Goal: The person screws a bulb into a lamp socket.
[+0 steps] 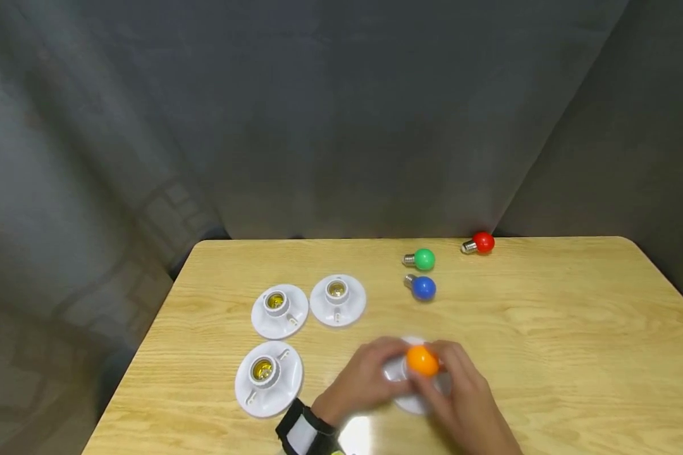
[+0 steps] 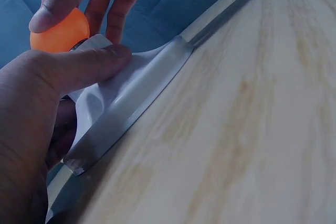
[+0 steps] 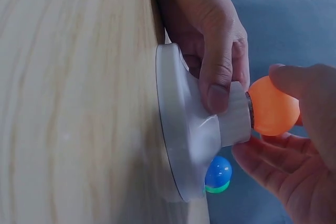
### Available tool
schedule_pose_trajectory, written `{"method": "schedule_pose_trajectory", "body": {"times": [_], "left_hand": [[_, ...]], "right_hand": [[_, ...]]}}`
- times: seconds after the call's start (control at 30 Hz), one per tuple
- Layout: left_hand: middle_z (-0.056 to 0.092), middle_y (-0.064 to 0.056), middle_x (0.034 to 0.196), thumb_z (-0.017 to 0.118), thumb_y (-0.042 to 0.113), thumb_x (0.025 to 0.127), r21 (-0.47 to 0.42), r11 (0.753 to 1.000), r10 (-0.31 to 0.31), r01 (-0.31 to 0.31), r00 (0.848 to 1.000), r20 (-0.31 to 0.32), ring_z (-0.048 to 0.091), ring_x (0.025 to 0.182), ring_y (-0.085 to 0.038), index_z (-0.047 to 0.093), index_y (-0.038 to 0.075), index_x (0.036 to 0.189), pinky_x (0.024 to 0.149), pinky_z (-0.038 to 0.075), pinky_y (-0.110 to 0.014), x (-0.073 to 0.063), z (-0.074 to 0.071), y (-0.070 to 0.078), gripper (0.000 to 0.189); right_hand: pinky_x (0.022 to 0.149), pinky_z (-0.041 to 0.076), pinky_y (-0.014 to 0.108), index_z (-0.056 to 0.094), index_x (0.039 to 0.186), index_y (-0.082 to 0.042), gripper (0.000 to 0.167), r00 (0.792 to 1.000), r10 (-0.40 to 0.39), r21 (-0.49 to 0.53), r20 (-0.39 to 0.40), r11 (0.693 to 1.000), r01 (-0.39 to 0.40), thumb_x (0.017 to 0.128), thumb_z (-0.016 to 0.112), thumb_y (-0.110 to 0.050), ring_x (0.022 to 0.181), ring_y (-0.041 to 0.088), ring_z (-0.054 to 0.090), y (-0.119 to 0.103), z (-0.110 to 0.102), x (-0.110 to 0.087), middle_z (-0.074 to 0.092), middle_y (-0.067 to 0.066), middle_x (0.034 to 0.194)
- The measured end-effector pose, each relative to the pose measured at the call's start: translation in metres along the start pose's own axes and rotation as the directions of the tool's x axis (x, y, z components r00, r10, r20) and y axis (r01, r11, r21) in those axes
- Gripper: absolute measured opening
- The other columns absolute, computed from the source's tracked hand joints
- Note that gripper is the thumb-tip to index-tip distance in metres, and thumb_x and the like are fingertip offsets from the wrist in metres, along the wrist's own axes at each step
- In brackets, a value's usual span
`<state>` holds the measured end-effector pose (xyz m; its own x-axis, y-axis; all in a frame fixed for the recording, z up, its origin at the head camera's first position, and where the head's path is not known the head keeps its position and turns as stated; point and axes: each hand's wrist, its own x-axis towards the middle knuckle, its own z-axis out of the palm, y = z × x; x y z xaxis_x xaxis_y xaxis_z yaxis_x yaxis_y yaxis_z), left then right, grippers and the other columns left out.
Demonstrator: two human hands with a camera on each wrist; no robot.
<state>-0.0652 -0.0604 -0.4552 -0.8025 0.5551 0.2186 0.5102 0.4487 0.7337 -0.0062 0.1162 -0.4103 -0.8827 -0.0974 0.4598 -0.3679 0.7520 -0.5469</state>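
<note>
An orange bulb [image 1: 422, 361] sits in the socket of a white round lamp holder [image 3: 181, 124], a sliver of its metal base showing above the rim. My right hand [image 1: 465, 395] holds the bulb's globe between thumb and fingers. With thumb and fingers my left hand [image 1: 364, 379] grips the holder around its socket; in the left wrist view that thumb lies along the socket's side. The holder's base rests flat on the table. From the head, both hands cover much of this holder.
Three more white lamp holders, a front one [image 1: 269, 379], a left one [image 1: 279, 311] and a back one [image 1: 338, 300], stand on the left with bare sockets. A green bulb [image 1: 424, 259], a blue bulb [image 1: 424, 288] and a red bulb [image 1: 482, 242] lie farther back on the wooden table [image 1: 575, 354].
</note>
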Motion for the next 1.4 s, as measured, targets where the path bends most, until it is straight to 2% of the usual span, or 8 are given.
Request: {"method": "schedule_pose_trajectory", "body": {"times": [0.17, 0.37, 0.53, 0.73, 0.87, 1.03, 1.13, 1.4], "left_hand": [[0.065, 0.010, 0.121, 0.072, 0.045, 0.082, -0.005, 1.000, -0.008, 0.008, 1.000, 0.004, 0.060, 0.108, -0.003, 0.064, 0.028, 0.120, 0.094, 0.049, -0.023, -0.001, 0.001, 0.002, 0.043], [0.065, 0.010, 0.123, 0.073, 0.043, 0.082, 0.012, 1.000, -0.006, 0.005, 1.000, 0.011, 0.060, 0.111, -0.005, 0.064, 0.028, 0.121, 0.098, 0.049, -0.026, -0.001, 0.000, 0.003, 0.043], [0.065, 0.010, 0.125, 0.073, 0.043, 0.082, 0.009, 1.000, 0.012, -0.013, 0.999, 0.031, 0.060, 0.114, -0.006, 0.064, 0.029, 0.122, 0.101, 0.048, -0.027, 0.000, -0.001, 0.003, 0.043], [0.065, 0.011, 0.124, 0.072, 0.043, 0.083, 0.009, 0.999, 0.039, -0.040, 0.999, 0.030, 0.060, 0.113, -0.004, 0.064, 0.029, 0.122, 0.101, 0.048, -0.026, 0.000, -0.002, 0.002, 0.042], [0.065, 0.010, 0.124, 0.070, 0.044, 0.084, -0.012, 0.999, 0.030, -0.030, 0.999, 0.033, 0.060, 0.113, -0.005, 0.064, 0.028, 0.122, 0.100, 0.048, -0.026, -0.001, -0.001, 0.001, 0.042], [0.064, 0.012, 0.124, 0.068, 0.052, 0.084, -0.025, 1.000, -0.013, 0.014, 0.999, 0.048, 0.059, 0.111, -0.004, 0.064, 0.031, 0.122, 0.097, 0.049, -0.025, -0.001, -0.002, 0.003, 0.044], [0.064, 0.013, 0.124, 0.068, 0.054, 0.083, -0.024, 0.999, -0.028, 0.029, 0.998, 0.050, 0.059, 0.110, -0.003, 0.064, 0.032, 0.122, 0.096, 0.049, -0.024, 0.000, -0.002, 0.003, 0.045], [0.065, 0.014, 0.122, 0.070, 0.053, 0.082, -0.014, 1.000, -0.013, 0.014, 0.999, 0.038, 0.059, 0.109, -0.002, 0.065, 0.032, 0.120, 0.096, 0.049, -0.024, 0.000, 0.000, 0.003, 0.044]], "right_hand": [[0.067, 0.053, 0.026, 0.057, 0.107, -0.012, 0.038, 1.000, 0.029, -0.007, -0.006, 1.000, -0.029, 0.078, 0.081, -0.016, 0.081, 0.001, 0.053, 0.000, 0.002, -0.001, 0.061, -0.006, 0.100], [0.064, 0.052, 0.025, 0.056, 0.106, -0.008, 0.045, 0.999, 0.035, 0.001, -0.041, 0.999, -0.035, 0.072, 0.085, -0.013, 0.077, 0.003, 0.053, 0.001, 0.006, -0.001, 0.062, -0.002, 0.095], [0.060, 0.046, 0.021, 0.055, 0.104, -0.008, 0.050, 0.995, 0.077, -0.003, -0.068, 0.997, -0.077, 0.067, 0.088, -0.016, 0.073, 0.002, 0.050, -0.002, 0.005, -0.001, 0.062, -0.003, 0.088], [0.060, 0.042, 0.017, 0.055, 0.103, -0.009, 0.054, 0.993, 0.102, 0.003, -0.066, 0.995, -0.102, 0.065, 0.090, -0.020, 0.071, 0.004, 0.049, -0.002, 0.006, -0.003, 0.062, -0.003, 0.087], [0.059, 0.043, 0.020, 0.056, 0.107, -0.009, 0.051, 0.992, 0.124, 0.006, -0.031, 0.992, -0.124, 0.070, 0.087, -0.025, 0.071, 0.004, 0.050, -0.003, 0.005, -0.007, 0.064, -0.003, 0.090], [0.065, 0.053, 0.028, 0.057, 0.109, -0.006, 0.044, 0.997, 0.051, -0.011, -0.050, 0.999, -0.052, 0.075, 0.083, -0.015, 0.077, 0.008, 0.058, -0.001, 0.007, -0.011, 0.067, 0.001, 0.097], [0.067, 0.055, 0.031, 0.057, 0.110, -0.006, 0.040, 0.998, 0.037, -0.016, -0.054, 0.999, -0.038, 0.078, 0.080, -0.013, 0.078, 0.009, 0.060, 0.000, 0.007, -0.012, 0.068, 0.002, 0.099], [0.062, 0.049, 0.024, 0.057, 0.111, -0.007, 0.037, 0.998, 0.041, 0.001, -0.045, 0.999, -0.041, 0.081, 0.078, -0.014, 0.074, 0.006, 0.056, 0.001, 0.006, -0.013, 0.068, 0.002, 0.101]]}}
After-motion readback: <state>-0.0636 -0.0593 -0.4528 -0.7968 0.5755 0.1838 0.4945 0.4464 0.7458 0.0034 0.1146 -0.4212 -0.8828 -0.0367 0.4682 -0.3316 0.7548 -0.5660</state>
